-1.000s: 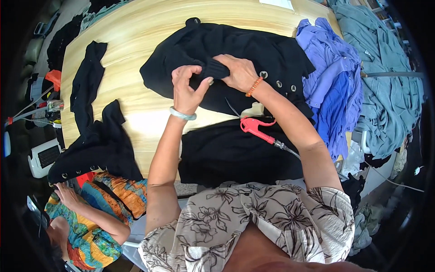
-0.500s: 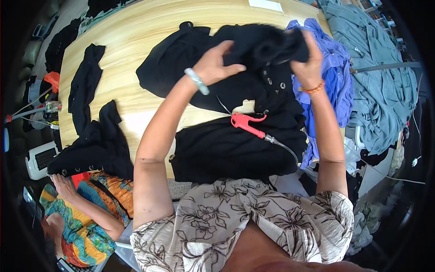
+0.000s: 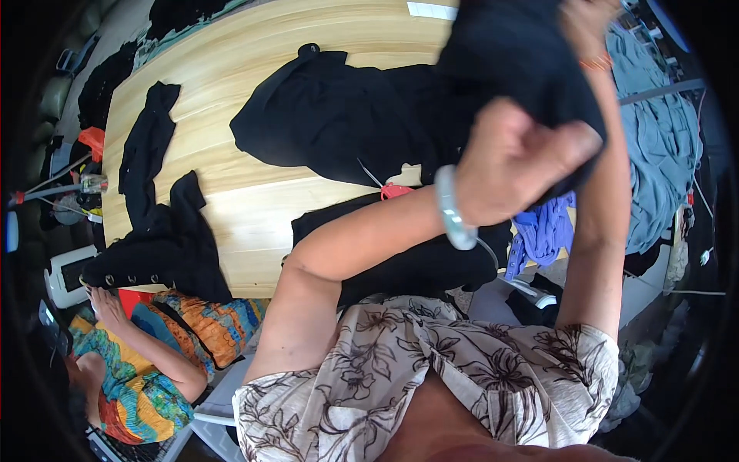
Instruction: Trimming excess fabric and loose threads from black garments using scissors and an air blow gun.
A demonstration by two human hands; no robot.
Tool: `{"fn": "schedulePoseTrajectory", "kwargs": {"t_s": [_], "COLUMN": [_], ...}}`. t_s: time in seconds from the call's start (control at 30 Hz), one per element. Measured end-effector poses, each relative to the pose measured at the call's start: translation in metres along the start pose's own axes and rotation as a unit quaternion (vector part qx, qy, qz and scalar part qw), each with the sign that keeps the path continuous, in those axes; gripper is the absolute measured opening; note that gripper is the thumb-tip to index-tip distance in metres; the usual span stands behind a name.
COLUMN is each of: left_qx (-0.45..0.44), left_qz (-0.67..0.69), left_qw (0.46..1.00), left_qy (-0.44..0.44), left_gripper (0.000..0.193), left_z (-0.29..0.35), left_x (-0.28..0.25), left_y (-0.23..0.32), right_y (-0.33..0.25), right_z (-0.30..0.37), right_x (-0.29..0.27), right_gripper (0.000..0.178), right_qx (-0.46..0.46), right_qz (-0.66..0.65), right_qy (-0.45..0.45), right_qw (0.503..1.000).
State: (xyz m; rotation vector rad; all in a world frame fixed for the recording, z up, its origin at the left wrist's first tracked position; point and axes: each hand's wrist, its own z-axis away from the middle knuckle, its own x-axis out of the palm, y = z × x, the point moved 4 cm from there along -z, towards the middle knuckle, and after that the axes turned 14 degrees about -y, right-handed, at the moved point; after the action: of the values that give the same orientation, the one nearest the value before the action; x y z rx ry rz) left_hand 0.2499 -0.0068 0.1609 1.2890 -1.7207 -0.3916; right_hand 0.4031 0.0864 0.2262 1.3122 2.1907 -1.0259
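A black garment [image 3: 512,58] is lifted at the far right of the table, hanging in front of my right arm. My left hand [image 3: 516,165], with a pale bangle at the wrist, is closed on its lower edge. My right hand [image 3: 589,27] grips the upper edge near the top of the picture; its fingers are partly cut off and hidden by cloth. Another black garment [image 3: 323,115] with a button lies spread on the table. A folded black piece [image 3: 431,266] lies closer to me. Only part of a red air blow gun [image 3: 396,190] shows behind my left forearm.
Black garments with buttons lie at the left [image 3: 165,246], where a co-worker's hand [image 3: 108,308] touches one. Purple clothing [image 3: 543,231] hangs at the table's right edge, next to a grey-green fabric pile [image 3: 662,154]. White paper [image 3: 431,10] lies at the far edge.
Both hands have moved right, the right one also farther away, lifting the black garment. It now covers much of the purple clothing. My left forearm now crosses over the blow gun.
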Motion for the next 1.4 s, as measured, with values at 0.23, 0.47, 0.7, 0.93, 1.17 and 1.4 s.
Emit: {"fn": "schedulePoseTrajectory", "kwargs": {"t_s": [0.23, 0.47, 0.7, 0.93, 1.17, 1.4], "left_qx": [-0.114, -0.162, -0.138, -0.040, -0.201, -0.321], "left_qz": [-0.063, 0.064, -0.283, -0.741, -0.626, -0.620], "left_qw": [0.856, 0.825, 0.790, 0.572, 0.698, 0.681], "left_qy": [0.500, 0.538, 0.525, 0.349, 0.284, 0.220], "left_gripper": [0.043, 0.034, 0.050, 0.027, 0.044, 0.022], "left_z": [0.139, 0.227, 0.228, 0.191, 0.110, 0.149], "left_x": [-0.160, -0.212, -0.229, -0.239, -0.331, -0.447], "left_y": [-0.025, -0.054, -0.023, 0.047, 0.018, -0.013], "right_y": [0.004, -0.060, -0.024, 0.029, 0.154, 0.010], "right_z": [0.061, 0.235, 0.257, 0.262, 0.270, 0.292], "right_x": [0.170, 0.219, 0.168, 0.050, 0.032, 0.109], "right_gripper": [0.066, 0.075, 0.037, 0.025, 0.032, 0.032], "right_qx": [0.076, 0.200, 0.280, 0.309, 0.372, 0.360], "right_qz": [-0.036, -0.082, -0.057, -0.234, 0.076, -0.081], "right_qy": [-0.255, -0.437, -0.385, -0.342, -0.284, -0.321], "right_qw": [0.963, 0.873, 0.878, 0.856, 0.881, 0.872]}}
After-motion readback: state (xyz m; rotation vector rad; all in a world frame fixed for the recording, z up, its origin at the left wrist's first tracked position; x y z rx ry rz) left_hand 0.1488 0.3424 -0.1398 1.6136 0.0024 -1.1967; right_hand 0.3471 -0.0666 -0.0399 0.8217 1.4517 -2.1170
